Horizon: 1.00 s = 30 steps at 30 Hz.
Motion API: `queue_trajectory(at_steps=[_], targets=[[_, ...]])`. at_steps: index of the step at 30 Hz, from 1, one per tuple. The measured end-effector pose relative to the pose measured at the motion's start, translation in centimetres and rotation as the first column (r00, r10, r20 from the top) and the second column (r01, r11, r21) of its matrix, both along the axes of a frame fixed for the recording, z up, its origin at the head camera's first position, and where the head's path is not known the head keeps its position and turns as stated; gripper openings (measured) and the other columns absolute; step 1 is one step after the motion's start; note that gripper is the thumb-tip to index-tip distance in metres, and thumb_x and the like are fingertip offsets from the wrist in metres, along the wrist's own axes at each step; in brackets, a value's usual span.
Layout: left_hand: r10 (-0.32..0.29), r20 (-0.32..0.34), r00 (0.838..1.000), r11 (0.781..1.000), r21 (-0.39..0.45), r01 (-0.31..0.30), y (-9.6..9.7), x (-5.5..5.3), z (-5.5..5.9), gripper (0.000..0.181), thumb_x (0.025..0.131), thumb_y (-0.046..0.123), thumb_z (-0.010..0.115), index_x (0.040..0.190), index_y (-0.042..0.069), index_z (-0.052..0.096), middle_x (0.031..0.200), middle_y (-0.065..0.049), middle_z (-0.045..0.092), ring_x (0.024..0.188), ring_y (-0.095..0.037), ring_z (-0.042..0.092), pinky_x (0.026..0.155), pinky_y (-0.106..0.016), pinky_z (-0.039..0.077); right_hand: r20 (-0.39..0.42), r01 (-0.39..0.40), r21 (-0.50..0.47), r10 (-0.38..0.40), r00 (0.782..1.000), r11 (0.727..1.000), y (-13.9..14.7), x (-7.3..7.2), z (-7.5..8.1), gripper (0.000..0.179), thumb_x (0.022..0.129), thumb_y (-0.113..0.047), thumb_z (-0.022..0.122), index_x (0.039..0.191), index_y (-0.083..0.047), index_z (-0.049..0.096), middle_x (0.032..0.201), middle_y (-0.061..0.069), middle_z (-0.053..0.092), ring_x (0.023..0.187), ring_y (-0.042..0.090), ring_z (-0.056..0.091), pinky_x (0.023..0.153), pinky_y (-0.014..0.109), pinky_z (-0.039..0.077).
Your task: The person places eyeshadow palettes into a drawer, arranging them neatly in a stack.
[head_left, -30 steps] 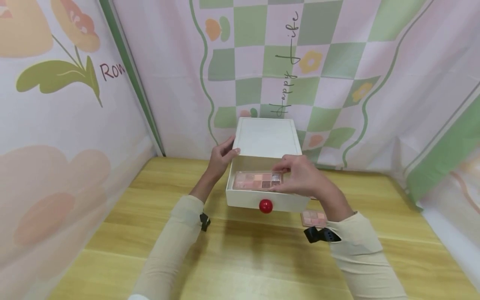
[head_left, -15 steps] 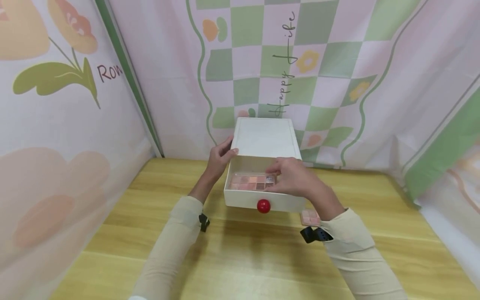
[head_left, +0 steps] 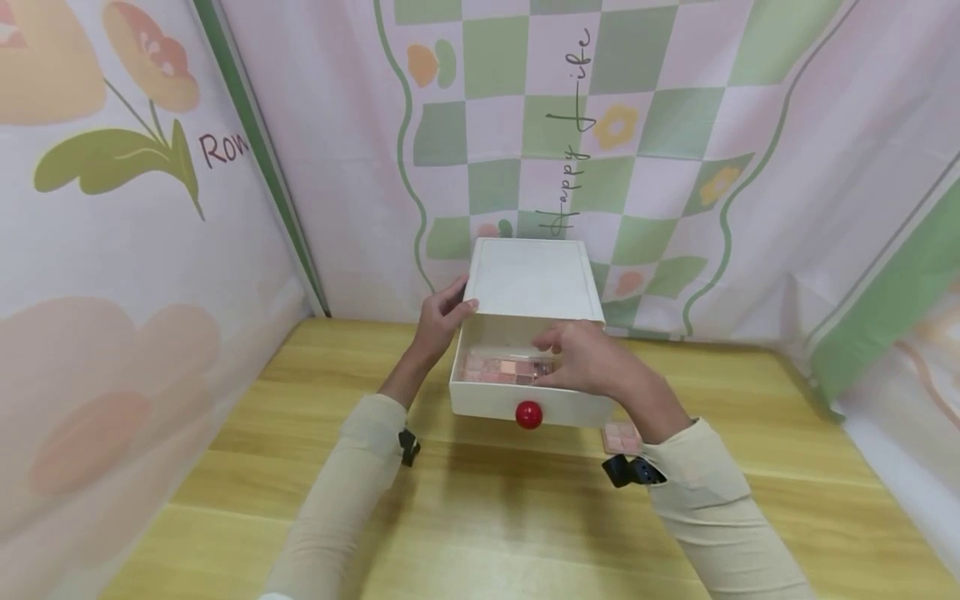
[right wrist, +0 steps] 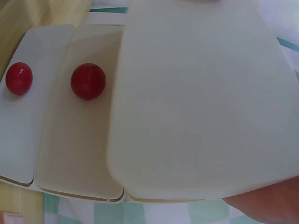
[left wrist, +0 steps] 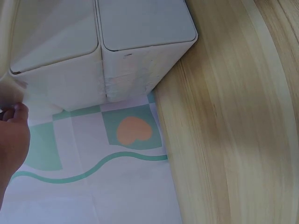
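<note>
Wooden table (head_left: 480, 533) below, the palette (head_left: 506, 368) lies by the right grip (head_left: 591, 358).

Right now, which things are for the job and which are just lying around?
For the job, it looks like:
left hand, touching the white cabinet
right hand, at the open drawer
palette inside

Just there, I think:
pink palette on the table, though maybe needed too
patterned cloth behind

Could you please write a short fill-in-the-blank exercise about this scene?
The knob of the open drawer is colored ____.
The person's ____ hand is at the palette inside that drawer.
The right wrist view shows ____ knobs on closed drawers.
The backdrop reads Happy ____.
Missing words: red; right; two; Life.
</note>
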<state>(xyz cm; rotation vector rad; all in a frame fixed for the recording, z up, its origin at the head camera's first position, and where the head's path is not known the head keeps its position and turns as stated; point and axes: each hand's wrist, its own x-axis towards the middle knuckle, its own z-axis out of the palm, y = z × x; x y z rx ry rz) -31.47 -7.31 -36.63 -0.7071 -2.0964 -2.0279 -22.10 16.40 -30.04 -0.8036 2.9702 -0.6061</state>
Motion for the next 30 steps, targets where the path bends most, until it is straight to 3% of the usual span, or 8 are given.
queue_trajectory(at_steps=[9, 18, 23, 24, 27, 30], targets=[[0.008, -0.008, 1.000, 1.000, -0.020, -0.008, 0.0, -0.1, -0.1, 0.066, 0.096, 0.022, 0.056, 0.154, -0.001, 0.035, 0.162, -0.020, 0.038, 0.146, -0.035, 0.047, 0.118, -0.040, 0.047, 0.007, -0.012, -0.093, 0.012, 1.000, 0.996, 1.8, 0.6, 0.4, 0.047, 0.087, -0.023, 0.080, 0.124, 0.004, 0.069, 0.125, 0.022, 0.072, 0.117, 0.039, 0.067, 0.101, 0.056, 0.057], [0.019, -0.006, 1.000, 0.999, -0.026, -0.019, 0.0, -0.1, -0.2, 0.066, 0.096, 0.022, 0.057, 0.154, -0.001, 0.036, 0.162, -0.019, 0.038, 0.147, -0.034, 0.047, 0.118, -0.039, 0.047, -0.155, -0.089, -0.152, 0.065, 0.986, 0.984, 3.8, 1.7, 0.3, 0.029, 0.093, -0.012, 0.070, 0.119, 0.002, 0.071, 0.117, 0.020, 0.076, 0.113, 0.038, 0.070, 0.098, 0.059, 0.058], [0.021, -0.014, 1.000, 0.999, -0.026, -0.021, 0.0, -0.2, -0.2, 0.065, 0.096, 0.020, 0.057, 0.154, -0.002, 0.036, 0.162, -0.020, 0.038, 0.146, -0.035, 0.047, 0.119, -0.040, 0.046, -0.289, -0.130, -0.196, 0.069, 0.955, 0.972, 4.9, 2.0, -0.3, 0.021, 0.091, -0.006, 0.071, 0.112, 0.001, 0.074, 0.109, 0.016, 0.078, 0.105, 0.035, 0.073, 0.091, 0.055, 0.061], [0.019, -0.017, 1.000, 0.999, -0.025, -0.020, 0.0, -0.2, -0.2, 0.065, 0.096, 0.020, 0.056, 0.154, -0.003, 0.036, 0.162, -0.021, 0.038, 0.146, -0.035, 0.047, 0.119, -0.041, 0.046, -0.322, -0.137, -0.204, 0.066, 0.944, 0.969, 5.2, 2.0, -0.5, 0.020, 0.090, -0.004, 0.071, 0.109, 0.000, 0.075, 0.107, 0.014, 0.079, 0.102, 0.033, 0.074, 0.089, 0.052, 0.062], [0.017, -0.017, 1.000, 1.000, -0.022, -0.018, 0.0, -0.1, -0.1, 0.064, 0.097, 0.019, 0.056, 0.154, -0.003, 0.036, 0.161, -0.021, 0.038, 0.146, -0.036, 0.047, 0.119, -0.042, 0.046, -0.416, -0.158, -0.250, 0.041, 0.908, 0.955, 5.9, 2.1, -1.0, 0.015, 0.086, 0.001, 0.074, 0.101, -0.003, 0.077, 0.098, 0.009, 0.080, 0.094, 0.027, 0.075, 0.087, 0.027, 0.063], [0.013, -0.018, 1.000, 1.000, -0.013, -0.013, -0.1, -0.1, 0.0, 0.064, 0.097, 0.018, 0.056, 0.154, -0.004, 0.036, 0.161, -0.022, 0.038, 0.146, -0.037, 0.047, 0.118, -0.041, 0.047, -0.467, -0.177, -0.314, 0.010, 0.884, 0.933, 6.7, 2.1, -1.3, 0.016, 0.082, 0.006, 0.075, 0.094, -0.005, 0.078, 0.091, 0.006, 0.080, 0.088, 0.014, 0.073, 0.084, 0.004, 0.052]])
